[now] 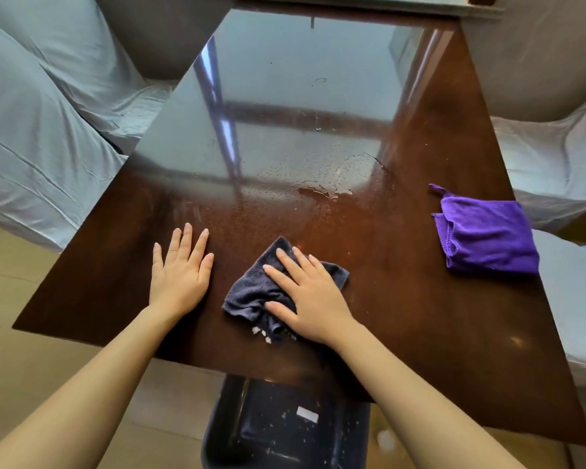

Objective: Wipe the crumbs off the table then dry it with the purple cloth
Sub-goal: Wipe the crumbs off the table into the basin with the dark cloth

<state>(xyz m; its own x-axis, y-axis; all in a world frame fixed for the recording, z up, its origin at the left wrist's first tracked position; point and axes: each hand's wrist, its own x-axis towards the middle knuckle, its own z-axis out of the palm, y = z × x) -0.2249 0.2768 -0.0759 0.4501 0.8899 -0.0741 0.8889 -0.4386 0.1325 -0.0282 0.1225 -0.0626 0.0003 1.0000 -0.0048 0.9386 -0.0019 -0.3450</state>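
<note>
Right hand (310, 294) pressing flat, fingers spread, on dark cloth (251, 292), herding crumbs (261, 333) toward bin (285, 428) below tabletop (420, 316) edge; left hand (180, 272) bracing, empty. Keep pressure even.

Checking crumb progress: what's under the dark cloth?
White crumbs peek out at the near edge of the dark cloth, which the right hand presses flat. Anything further beneath is covered.

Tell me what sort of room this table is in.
Probably a living or dining room in a home. The glossy dark wooden table is flanked by seats under pale fabric covers, and a dark bin stands on a light floor below the table's near edge.
</note>
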